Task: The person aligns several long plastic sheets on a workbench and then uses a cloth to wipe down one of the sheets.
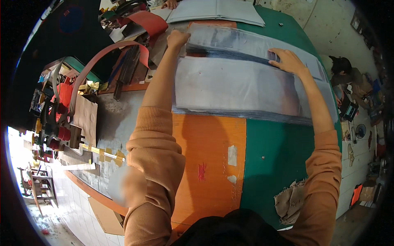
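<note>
Two stacks of clear plastic sheets lie across the table, a far stack [230, 39] and a near stack [234, 84]. My left hand [178, 39] is closed at the left end of the far stack, its curled fingers at the sheets' edge. The fingertips there are partly hidden. Over the right part of the far stack, my right hand [289, 60] rests with fingers stretched and the thumb apart, touching the sheets near their front edge. Dark layered edges show between both stacks.
Beyond the stacks lie white sheets [217, 11], near another person's hand [169, 4]. Curved red strips [150, 24] and tools crowd the left. A crumpled cloth [290, 201] lies on the green surface [271, 164] by my right forearm. Another person [351, 76] sits at far right.
</note>
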Demonstrator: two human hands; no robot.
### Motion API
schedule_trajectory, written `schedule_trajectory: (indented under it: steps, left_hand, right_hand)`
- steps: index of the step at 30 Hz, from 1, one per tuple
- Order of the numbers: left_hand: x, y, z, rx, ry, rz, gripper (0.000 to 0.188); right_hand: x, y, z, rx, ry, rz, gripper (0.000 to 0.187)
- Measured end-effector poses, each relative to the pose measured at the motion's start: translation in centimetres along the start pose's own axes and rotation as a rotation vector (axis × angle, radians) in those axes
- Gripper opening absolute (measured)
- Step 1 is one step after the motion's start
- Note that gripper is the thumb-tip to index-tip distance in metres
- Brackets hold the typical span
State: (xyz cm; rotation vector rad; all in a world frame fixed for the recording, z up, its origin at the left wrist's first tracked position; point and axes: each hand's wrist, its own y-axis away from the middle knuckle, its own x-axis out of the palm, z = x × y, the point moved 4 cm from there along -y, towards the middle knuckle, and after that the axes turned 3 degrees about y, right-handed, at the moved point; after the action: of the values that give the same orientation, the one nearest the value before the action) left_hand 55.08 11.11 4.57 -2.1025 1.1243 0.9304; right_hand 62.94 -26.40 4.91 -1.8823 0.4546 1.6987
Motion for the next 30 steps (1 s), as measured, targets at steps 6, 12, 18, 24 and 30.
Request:
schedule_trajectory:
  steps: [6, 12, 18, 24, 30]
  left_hand:
    - [1.8, -0.7, -1.5, -0.306, 0.813, 0.217, 0.012]
    - [0.8, -1.8, 0.3, -0.074, 0.018, 0.025, 0.04]
    - [-0.3, 0.7, -3.6, -0.061, 0.226, -0.095, 0.04]
    - [-2.8, 3.0, -2.9, -0.135, 0.869, 0.294, 0.033]
    - [-8.3, 19.4, -7.6, 0.235, 0.828, 0.198, 0.044]
  right_hand:
    - [0.3, -0.5, 1.2, 0.01, 0.02, -0.112, 0.032]
    - [0.4, -2.0, 2.6, 0.04, 0.183, -0.041, 0.023]
    - [-1.6, 0.6, 1.7, 0.01, 0.285, -0.416, 0.028]
    - [-6.6, 4.4, 0.2, -0.074, 0.475, -0.65, 0.039]
    - [-18.7, 14.3, 7.5, -0.315, 0.655, -0.837, 0.034]
